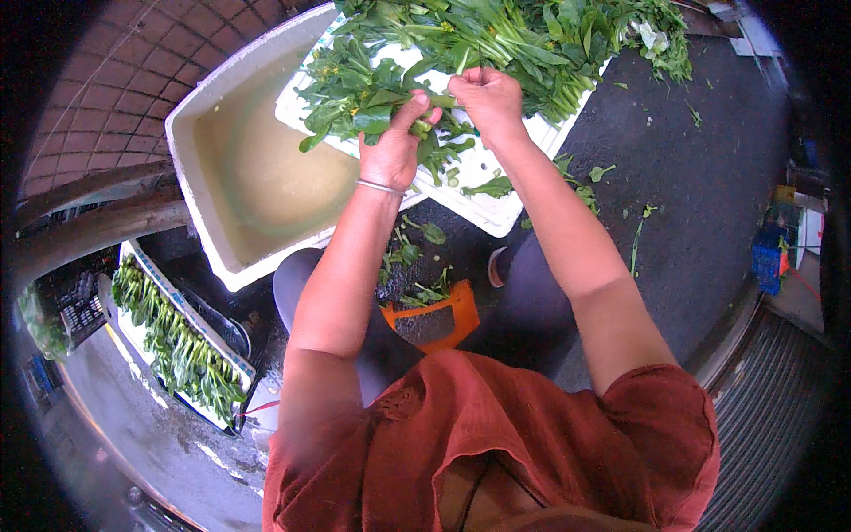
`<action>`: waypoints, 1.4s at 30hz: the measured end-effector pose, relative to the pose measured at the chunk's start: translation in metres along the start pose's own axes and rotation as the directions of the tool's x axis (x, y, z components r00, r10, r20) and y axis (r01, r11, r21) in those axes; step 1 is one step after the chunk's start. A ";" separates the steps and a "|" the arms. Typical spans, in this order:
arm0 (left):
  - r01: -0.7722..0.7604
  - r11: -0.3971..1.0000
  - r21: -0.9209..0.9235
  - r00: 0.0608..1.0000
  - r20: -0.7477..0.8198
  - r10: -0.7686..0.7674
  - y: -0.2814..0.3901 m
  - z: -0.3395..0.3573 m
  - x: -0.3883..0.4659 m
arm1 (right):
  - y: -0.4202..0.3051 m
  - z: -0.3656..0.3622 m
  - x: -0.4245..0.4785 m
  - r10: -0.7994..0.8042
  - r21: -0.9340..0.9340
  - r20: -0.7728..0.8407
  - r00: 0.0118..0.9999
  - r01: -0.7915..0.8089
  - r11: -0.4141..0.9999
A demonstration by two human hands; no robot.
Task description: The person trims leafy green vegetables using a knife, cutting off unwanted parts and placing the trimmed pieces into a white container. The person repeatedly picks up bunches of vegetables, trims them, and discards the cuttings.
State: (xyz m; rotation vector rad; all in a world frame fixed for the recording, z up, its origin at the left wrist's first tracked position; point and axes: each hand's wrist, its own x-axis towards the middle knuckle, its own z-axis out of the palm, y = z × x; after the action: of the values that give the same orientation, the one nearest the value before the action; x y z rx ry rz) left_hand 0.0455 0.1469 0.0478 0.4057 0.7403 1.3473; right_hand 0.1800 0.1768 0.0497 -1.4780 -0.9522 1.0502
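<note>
My left hand (404, 130), with a metal bangle at its wrist, grips a bunch of leafy greens (362, 100) with small yellow flowers, its stem ends pointing right. Close beside it, my right hand (490, 103) is closed at a green stem (444, 101) that reaches across from the bunch. A thin dark strip, perhaps a knife blade, shows above my right fist; most of it is hidden. Under both hands lies a white foam lid (488, 213), scattered with cut leaves and stem pieces. A large heap of greens (532, 46) covers its far part.
A white foam box (199, 219) holding cloudy water stands left, partly under the lid. Lower left, a foam tray (129, 326) carries a row of greens. An orange plastic piece (469, 309) and fallen leaves (425, 292) lie between my legs. Wet dark pavement (685, 179) stretches right.
</note>
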 end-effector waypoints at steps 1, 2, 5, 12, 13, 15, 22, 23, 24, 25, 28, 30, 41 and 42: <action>-0.010 0.999 -0.043 1.000 -0.014 0.009 -0.002 -0.001 0.003 | 0.006 -0.003 0.008 -0.016 -0.046 -0.044 0.999 0.014 0.999; 0.068 0.986 -0.153 0.997 -0.035 -0.074 0.000 -0.004 0.009 | 0.011 -0.008 0.017 -0.034 -0.094 -0.087 0.996 0.026 0.995; 0.010 0.981 -0.192 1.000 0.004 -0.009 0.016 -0.007 0.012 | -0.006 -0.011 0.010 0.167 -0.187 0.134 0.977 -0.140 0.972; 0.122 0.966 -0.227 0.990 -0.044 -0.136 0.012 -0.019 0.012 | -0.019 0.011 -0.033 0.140 0.270 0.443 0.885 -0.280 0.921; 0.138 0.969 -0.206 0.989 -0.027 -0.147 0.011 -0.020 0.012 | -0.019 0.016 -0.040 0.084 0.343 0.467 0.880 -0.268 0.900; 0.174 0.968 -0.180 0.985 0.040 -0.170 0.011 -0.016 0.011 | -0.021 0.021 -0.044 0.145 0.371 0.428 0.892 -0.320 0.872; 0.026 0.985 -0.173 0.998 -0.056 -0.037 0.003 -0.015 0.015 | -0.002 0.022 -0.029 0.172 0.163 0.240 0.956 -0.214 0.963; -0.008 0.987 -0.163 0.998 -0.069 -0.003 0.006 -0.010 0.015 | 0.007 0.017 -0.019 0.114 0.064 0.219 0.969 -0.131 0.989; -0.018 0.988 -0.150 0.998 -0.061 0.009 0.011 -0.006 0.013 | 0.014 0.013 -0.011 0.058 -0.037 0.213 0.975 -0.051 0.998; -0.029 0.990 -0.140 0.998 -0.051 0.022 0.015 -0.004 0.012 | 0.018 0.006 -0.002 0.001 -0.141 0.213 0.977 0.029 0.990; 0.082 0.984 -0.157 0.996 -0.018 -0.085 0.017 -0.012 0.011 | -0.017 -0.012 0.009 -0.178 -0.749 0.022 0.984 0.134 0.649; 0.149 0.967 -0.207 0.987 -0.020 -0.157 0.018 -0.010 0.011 | -0.013 -0.026 0.027 -0.338 -0.881 -0.042 0.940 0.125 0.457; 0.223 0.943 -0.249 0.973 0.005 -0.229 0.019 -0.019 0.007 | -0.011 -0.026 0.034 -0.362 -0.928 -0.049 0.931 0.091 0.361; 0.230 0.943 -0.239 0.972 0.001 -0.236 0.020 -0.019 0.007 | -0.011 -0.027 0.034 -0.373 -0.915 -0.041 0.927 0.115 0.387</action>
State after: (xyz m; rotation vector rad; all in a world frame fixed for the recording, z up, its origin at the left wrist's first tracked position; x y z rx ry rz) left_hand 0.0185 0.1545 0.0454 0.1036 0.6196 1.2015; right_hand 0.2155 0.2027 0.0578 -2.1645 -1.6369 -0.0064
